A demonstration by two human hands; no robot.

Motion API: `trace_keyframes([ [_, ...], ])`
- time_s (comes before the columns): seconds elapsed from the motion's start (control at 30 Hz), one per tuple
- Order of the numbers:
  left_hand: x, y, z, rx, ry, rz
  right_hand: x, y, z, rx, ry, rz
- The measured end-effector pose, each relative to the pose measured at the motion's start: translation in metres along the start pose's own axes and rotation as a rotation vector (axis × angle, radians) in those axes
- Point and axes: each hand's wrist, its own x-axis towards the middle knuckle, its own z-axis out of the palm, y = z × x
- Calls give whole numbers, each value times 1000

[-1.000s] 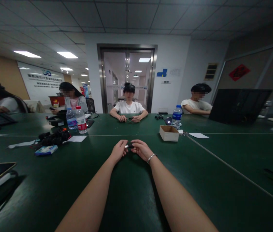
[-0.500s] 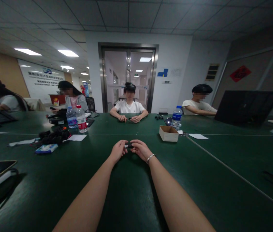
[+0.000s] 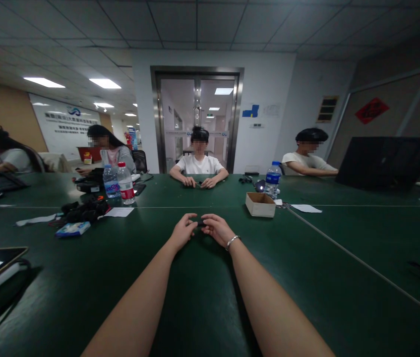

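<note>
A small black object (image 3: 200,224), short and bar-shaped, is held between my two hands just above the green table; its exact kind is too small to make out. My left hand (image 3: 184,230) has its thumb and fingers closed about the left end. At the right end, my right hand (image 3: 217,229), with a silver bracelet at the wrist, pinches it between thumb and fingers. The fingers cover most of the object.
An open cardboard box (image 3: 261,205) stands ahead to the right, with a water bottle (image 3: 272,179) behind it. Ahead left are two bottles, a blue packet (image 3: 73,229) and a dark tangle of gear (image 3: 85,208). Several people sit around the table (image 3: 202,307); a black monitor (image 3: 388,162) stands right.
The white patch on the small black object, seen before beside my left fingers, no longer shows. My left fingers have shifted slightly, and the object stays between both hands.
</note>
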Motion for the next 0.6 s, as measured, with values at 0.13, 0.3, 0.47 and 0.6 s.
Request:
trace_keyframes([
  [0.13,1,-2,-1,11,-3,-30,-1,-1,1,-4,-1,-10],
  [0.3,0,0,0,-14,11,-4,-2,-2,1,-4,-12,-15],
  [0.47,-1,2,0,5,26,-6,-1,-1,1,5,-10,-16],
  [0.6,0,0,-1,7,-11,-15,-1,-1,1,-5,-18,-21],
])
